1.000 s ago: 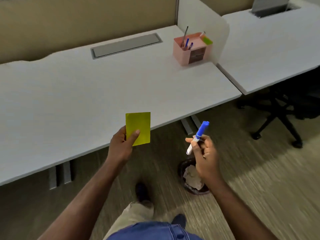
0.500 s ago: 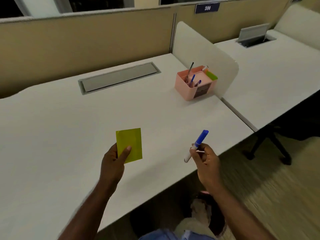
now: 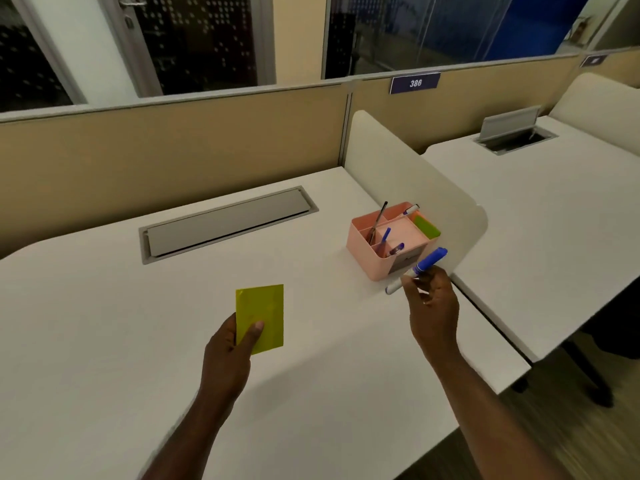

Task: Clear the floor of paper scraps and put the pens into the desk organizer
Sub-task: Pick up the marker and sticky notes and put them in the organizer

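Both hands are raised over a white desk (image 3: 104, 323). The left hand (image 3: 230, 351) pinches a yellow-green slip of paper (image 3: 260, 315) by its lower left corner, thumb lying on the front face, so the slip stands upright above the desk surface. The right hand (image 3: 433, 306) grasps a marker (image 3: 417, 270) with a blue cap and a white barrel between thumb and fingers; the marker is tilted, cap end up and to the right, white end down and to the left. The cap end shows just in front of a pink organizer (image 3: 363, 251) that stands on the desk at its far right, close against a curved cream divider (image 3: 398, 168). Inside the organizer several pens (image 3: 384, 235) lean in the left compartments, one dark and thin, others blue, and a green pad (image 3: 426, 226) sits in the right one. A long grey cable cover (image 3: 225, 221) lies closed in the desk to the left of the organizer. Behind runs a tan partition (image 3: 173, 143) bearing a blue number plate (image 3: 415, 83). A second desk (image 3: 554, 216) lies beyond the divider.
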